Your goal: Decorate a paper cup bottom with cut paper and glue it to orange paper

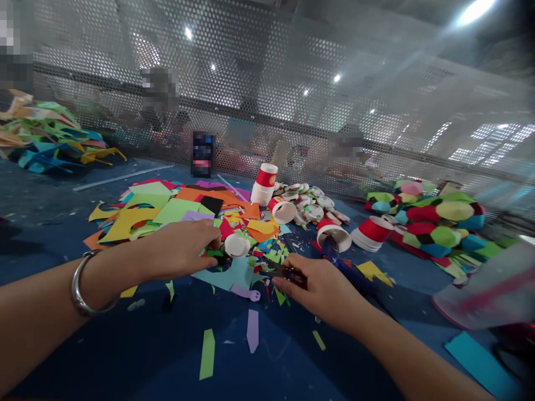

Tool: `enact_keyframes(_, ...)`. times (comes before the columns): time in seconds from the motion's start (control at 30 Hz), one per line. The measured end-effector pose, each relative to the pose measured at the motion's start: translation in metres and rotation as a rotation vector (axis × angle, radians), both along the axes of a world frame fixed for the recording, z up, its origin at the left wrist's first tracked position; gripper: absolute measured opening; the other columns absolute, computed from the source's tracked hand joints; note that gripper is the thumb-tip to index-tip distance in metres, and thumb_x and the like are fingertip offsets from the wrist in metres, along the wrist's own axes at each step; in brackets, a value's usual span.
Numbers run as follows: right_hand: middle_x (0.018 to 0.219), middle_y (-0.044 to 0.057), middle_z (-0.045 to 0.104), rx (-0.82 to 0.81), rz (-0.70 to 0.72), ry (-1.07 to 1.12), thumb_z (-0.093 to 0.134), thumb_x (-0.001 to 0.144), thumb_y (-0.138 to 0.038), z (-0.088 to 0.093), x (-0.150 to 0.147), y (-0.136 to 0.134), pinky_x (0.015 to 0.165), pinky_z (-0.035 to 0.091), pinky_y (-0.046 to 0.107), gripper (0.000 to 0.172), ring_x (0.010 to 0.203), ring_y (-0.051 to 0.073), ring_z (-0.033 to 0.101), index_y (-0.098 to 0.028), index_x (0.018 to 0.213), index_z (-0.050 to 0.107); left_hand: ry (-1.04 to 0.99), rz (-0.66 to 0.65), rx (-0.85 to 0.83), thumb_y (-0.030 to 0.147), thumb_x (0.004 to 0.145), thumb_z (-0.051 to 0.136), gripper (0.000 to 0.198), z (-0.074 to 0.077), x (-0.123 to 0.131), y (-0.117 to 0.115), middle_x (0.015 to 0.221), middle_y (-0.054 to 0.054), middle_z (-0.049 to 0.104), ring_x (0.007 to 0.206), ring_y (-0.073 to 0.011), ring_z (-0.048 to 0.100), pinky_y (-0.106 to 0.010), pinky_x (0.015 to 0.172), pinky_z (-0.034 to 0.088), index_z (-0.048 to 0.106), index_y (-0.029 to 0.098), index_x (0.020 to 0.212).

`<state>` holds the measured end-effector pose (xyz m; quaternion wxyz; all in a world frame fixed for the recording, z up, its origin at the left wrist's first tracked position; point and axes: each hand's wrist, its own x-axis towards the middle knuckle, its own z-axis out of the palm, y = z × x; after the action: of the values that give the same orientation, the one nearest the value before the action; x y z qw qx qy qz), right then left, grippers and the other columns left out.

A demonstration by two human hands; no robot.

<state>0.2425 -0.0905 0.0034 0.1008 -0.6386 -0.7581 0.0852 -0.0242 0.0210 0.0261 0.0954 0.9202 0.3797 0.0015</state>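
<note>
My left hand (pixel 186 248), with a silver bangle at the wrist, reaches over the front of a heap of coloured paper scraps (pixel 146 214). Its fingers are curled together beside a small green piece (pixel 217 257); what they pinch, if anything, is hidden. My right hand (pixel 315 284) is closed around the dark handles of a pair of scissors (pixel 273 270), whose blades point left among small cuttings. A light blue sheet (pixel 229 275) lies below and between the hands. Just right of my left fingertips sits a round white piece (pixel 237 245). A purple paper strip (pixel 246 292) lies in front.
Red-and-white paper cups (pixel 264 184) stand stacked and lie tipped behind the hands. Near my right forearm is a dark blue tool (pixel 340 262). Multicoloured paper shapes (pixel 443 220) are piled at right, beside a translucent container (pixel 493 289). A perforated metal screen (pixel 267 83) closes off the back.
</note>
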Motion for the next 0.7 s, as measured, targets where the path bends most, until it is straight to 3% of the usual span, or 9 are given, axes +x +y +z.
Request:
enact_keyframes(0.27,0.063,0.000,0.057,-0.005,-0.006,0.014,0.052,0.094,-0.052,0.002,-0.001,0.000,0.051,0.020,0.028,0.035,0.056,0.016,0.051,-0.022,0.077,0.047,-0.102,0.008,-0.118,0.031,0.074,0.063,0.019,0.002,0.000,0.008,0.089,-0.006,0.066,0.077,-0.0208,0.058,-0.030,0.063,0.035,0.061,0.020,0.090)
enact_keyframes(0.47,0.064,0.000,0.058,-0.025,-0.015,0.010,0.053,0.094,-0.051,0.004,-0.002,0.000,0.050,0.020,0.029,0.033,0.055,0.015,0.050,-0.022,0.078,0.048,-0.273,0.003,-0.396,0.032,0.075,0.062,0.017,0.007,-0.002,0.013,0.077,-0.003,0.068,0.068,-0.0163,0.060,-0.026,0.059,0.039,0.062,0.019,0.086)
enact_keyframes(0.7,0.065,0.000,0.058,-0.028,-0.017,0.004,0.051,0.094,-0.052,0.004,-0.002,0.000,0.051,0.021,0.029,0.033,0.057,0.016,0.051,-0.022,0.080,0.050,-0.260,0.053,-0.328,0.042,0.080,0.061,0.023,0.010,-0.007,0.017,0.065,-0.002,0.064,0.057,-0.0140,0.054,-0.027,0.051,0.031,0.069,0.021,0.083)
